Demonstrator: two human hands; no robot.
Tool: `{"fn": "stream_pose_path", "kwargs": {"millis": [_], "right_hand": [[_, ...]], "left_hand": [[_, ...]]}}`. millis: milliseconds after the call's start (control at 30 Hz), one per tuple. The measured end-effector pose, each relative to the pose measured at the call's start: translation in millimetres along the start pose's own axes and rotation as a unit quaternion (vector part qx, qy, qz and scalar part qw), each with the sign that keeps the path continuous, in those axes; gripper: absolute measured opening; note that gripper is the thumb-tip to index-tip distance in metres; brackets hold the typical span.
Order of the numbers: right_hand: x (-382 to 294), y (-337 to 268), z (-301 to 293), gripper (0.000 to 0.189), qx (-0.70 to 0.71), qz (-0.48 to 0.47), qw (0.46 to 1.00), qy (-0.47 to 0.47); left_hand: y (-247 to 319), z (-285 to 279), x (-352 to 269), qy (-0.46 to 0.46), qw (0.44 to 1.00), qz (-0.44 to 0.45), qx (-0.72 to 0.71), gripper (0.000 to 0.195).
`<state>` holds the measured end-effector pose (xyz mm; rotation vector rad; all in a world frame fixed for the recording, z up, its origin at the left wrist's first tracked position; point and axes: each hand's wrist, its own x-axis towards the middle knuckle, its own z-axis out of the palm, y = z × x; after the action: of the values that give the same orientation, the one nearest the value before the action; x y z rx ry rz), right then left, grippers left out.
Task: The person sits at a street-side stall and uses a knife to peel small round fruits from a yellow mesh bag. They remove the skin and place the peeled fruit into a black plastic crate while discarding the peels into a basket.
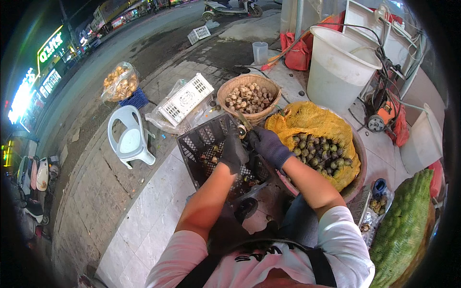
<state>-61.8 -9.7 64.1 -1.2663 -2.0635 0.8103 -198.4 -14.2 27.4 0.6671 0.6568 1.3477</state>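
Observation:
My left hand (pixel 234 153), in a dark glove, reaches over a black plastic crate (pixel 187 145). At its fingertips is a small round nut (pixel 242 131) with pale and dark patches, probably a walnut. Close against it, my right hand (pixel 269 145), in a purple-grey knitted glove, grips a knife-like tool (pixel 245 121) with a flat, stained blade. Part of the tool is hidden by the fingers. Husk scraps (pixel 215 158) lie inside the crate. To the right, dark green unhusked nuts (pixel 318 153) fill a yellow mesh bag (pixel 313 117) set in a wide basin (pixel 360 144).
A wicker basket (pixel 248 78) of pale brown nuts stands beyond the crate. Left of it are a white plastic basket (pixel 186 100) and a plastic chair (pixel 129 138). A large white bucket (pixel 340 68), a cabled machine (pixel 383 113) and a full green mesh sack (pixel 403 230) occupy the right.

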Motion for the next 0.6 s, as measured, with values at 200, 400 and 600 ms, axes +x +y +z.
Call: {"fn": "stream_pose_path", "kwargs": {"millis": [200,400,600], "right_hand": [[-2,24,-13,0.039,0.025,0.052,0.998,-0.004],[-5,57,-33,0.03,0.016,0.074,0.997,0.022],[-6,114,-72,0.035,0.168,0.187,0.961,0.115]], "left_hand": [[-33,-39,10,0.226,0.935,-0.203,-0.183,0.047],[-9,-28,32,0.179,0.924,-0.148,-0.303,0.042],[23,-14,42,0.066,0.982,-0.069,-0.161,0.047]]}}
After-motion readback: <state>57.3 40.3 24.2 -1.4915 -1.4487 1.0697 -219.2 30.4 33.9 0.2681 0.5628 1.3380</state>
